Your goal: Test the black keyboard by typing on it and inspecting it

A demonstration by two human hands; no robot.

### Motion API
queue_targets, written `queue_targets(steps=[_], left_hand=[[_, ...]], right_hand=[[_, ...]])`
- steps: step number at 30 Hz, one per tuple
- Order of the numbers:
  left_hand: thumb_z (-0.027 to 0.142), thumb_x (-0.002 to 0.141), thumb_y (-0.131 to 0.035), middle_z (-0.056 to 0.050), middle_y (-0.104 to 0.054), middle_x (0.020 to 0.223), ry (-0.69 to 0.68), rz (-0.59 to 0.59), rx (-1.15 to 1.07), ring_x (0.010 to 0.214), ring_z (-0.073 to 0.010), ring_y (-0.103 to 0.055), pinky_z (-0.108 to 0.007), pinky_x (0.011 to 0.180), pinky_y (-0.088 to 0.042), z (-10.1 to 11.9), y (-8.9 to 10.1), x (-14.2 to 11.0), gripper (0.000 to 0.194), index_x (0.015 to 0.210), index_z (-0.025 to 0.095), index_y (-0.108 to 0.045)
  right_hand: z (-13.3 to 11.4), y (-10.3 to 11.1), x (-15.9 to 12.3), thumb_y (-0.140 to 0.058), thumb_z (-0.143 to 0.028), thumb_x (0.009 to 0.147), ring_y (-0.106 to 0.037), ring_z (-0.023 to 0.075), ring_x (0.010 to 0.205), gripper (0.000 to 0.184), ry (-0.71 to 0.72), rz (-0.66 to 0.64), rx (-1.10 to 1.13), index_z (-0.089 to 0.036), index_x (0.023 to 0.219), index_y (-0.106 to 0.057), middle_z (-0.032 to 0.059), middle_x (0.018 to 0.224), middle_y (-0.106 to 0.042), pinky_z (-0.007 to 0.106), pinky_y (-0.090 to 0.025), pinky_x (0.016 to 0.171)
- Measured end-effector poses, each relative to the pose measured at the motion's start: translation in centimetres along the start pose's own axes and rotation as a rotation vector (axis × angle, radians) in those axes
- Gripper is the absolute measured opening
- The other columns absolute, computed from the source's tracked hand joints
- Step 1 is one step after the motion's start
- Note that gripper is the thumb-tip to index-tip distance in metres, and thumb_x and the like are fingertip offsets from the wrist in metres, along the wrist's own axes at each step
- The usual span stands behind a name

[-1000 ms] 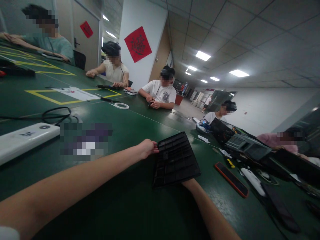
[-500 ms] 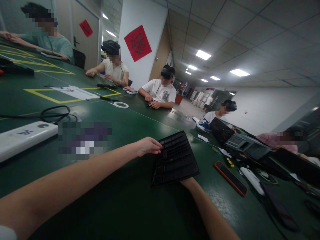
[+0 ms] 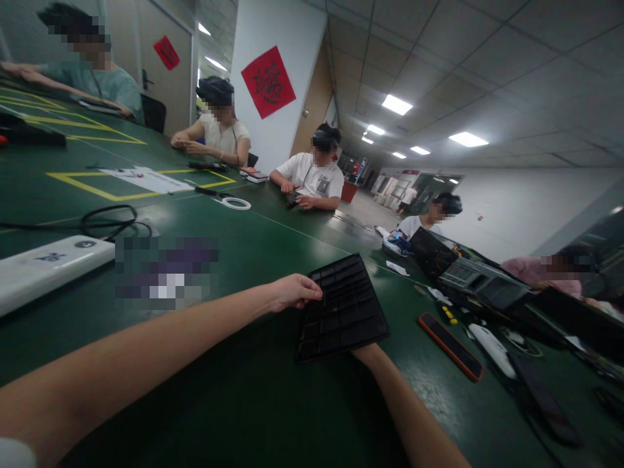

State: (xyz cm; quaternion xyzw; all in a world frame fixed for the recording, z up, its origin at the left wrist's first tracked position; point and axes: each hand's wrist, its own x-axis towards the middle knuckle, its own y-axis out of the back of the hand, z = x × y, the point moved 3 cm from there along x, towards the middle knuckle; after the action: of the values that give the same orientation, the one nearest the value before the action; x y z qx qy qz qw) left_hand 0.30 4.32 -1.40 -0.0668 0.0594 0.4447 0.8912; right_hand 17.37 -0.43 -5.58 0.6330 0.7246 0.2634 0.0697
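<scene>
A black tray (image 3: 347, 312) divided into shallow compartments is held tilted above the table. My right hand (image 3: 366, 353) supports it from beneath; its fingers are hidden behind the tray, and only the wrist side shows. Over the tray's left part is my left hand (image 3: 298, 292), thumb and fingertips pressed together in a pinch at the compartments. Whatever is between those fingertips is too small to make out. Dark compartments make any contents hard to see.
On the green table (image 3: 273, 247), a white numbered case (image 3: 53, 270) with a black cable lies left. An orange-edged phone (image 3: 451, 346) and computer parts (image 3: 480, 283) lie right. White tape (image 3: 236, 203) sits farther back. Several people sit around the table.
My left hand has shifted slightly right and down over the tray, fingertips still together. The tray stays almost in place. Across the table, a person in white moved their hands slightly.
</scene>
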Motion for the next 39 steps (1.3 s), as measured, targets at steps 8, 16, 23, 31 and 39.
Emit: queue_targets(steps=[8, 16, 23, 31, 39], left_hand=[[0.043, 0.056, -0.065, 0.006, -0.043, 0.048, -0.09, 0.059, 0.169, 0.041, -0.0054, -0.037, -0.017, 0.038, -0.024, -0.4, 0.0, 0.2, 0.034, 0.07, 0.015, -0.053], [0.039, 0.067, -0.055, 0.002, -0.049, 0.054, -0.154, 0.057, 0.465, 0.044, -0.0073, -0.042, -0.017, 0.035, -0.027, 0.5, -0.2, -0.1, 0.026, 0.066, 0.013, -0.053], [0.021, 0.06, -0.059, 0.002, -0.051, 0.067, -0.296, -0.072, 0.454, 0.054, -0.008, -0.048, -0.018, 0.045, -0.039, 1.1, 0.0, 0.2, 0.021, 0.08, 0.014, -0.057], [0.012, 0.058, -0.055, 0.003, -0.051, 0.055, -0.364, 0.05, 0.525, 0.048, -0.0077, -0.047, -0.018, 0.045, -0.036, 1.8, -0.2, -0.2, 0.008, 0.066, 0.013, -0.057], [0.016, 0.065, -0.047, 0.002, -0.047, 0.055, -0.039, 0.19, 0.042, 0.051, -0.0075, -0.047, -0.02, 0.051, -0.039, 1.5, 1.1, 0.0, 0.006, 0.059, 0.013, -0.048]], right_hand=[[-1.0, -0.5, 0.3, -0.043, -0.036, 0.081, -0.049, 0.0188, 0.104, 0.034, 0.012, 0.032, 0.038, -0.018, 0.11, -0.048, 0.0078, 0.118, -0.048, 0.043, -0.04, 0.089], [-0.3, -0.2, -0.2, -0.04, -0.039, 0.082, -0.044, 0.0195, 0.113, 0.036, 0.018, -0.015, 0.055, -0.023, 0.113, -0.047, 0.0055, 0.12, -0.05, 0.044, -0.034, 0.097], [2.5, -1.0, 0.7, -0.035, -0.043, 0.08, -0.04, 0.0148, 0.118, 0.04, 0.004, -0.018, 0.074, -0.028, 0.114, -0.048, 0.0011, 0.119, -0.053, 0.037, -0.035, 0.1], [5.4, 1.0, 0.1, -0.051, -0.056, 0.066, -0.017, 0.0211, 0.13, 0.058, -0.002, 0.104, -0.004, -0.025, 0.116, -0.047, 0.0, 0.138, -0.029, 0.041, 0.0, 0.11], [5.2, 1.3, -0.4, -0.05, -0.051, 0.069, -0.014, 0.0221, 0.131, 0.054, 0.041, 0.043, -0.121, -0.026, 0.116, -0.048, 0.0001, 0.137, -0.031, 0.044, -0.015, 0.108]])
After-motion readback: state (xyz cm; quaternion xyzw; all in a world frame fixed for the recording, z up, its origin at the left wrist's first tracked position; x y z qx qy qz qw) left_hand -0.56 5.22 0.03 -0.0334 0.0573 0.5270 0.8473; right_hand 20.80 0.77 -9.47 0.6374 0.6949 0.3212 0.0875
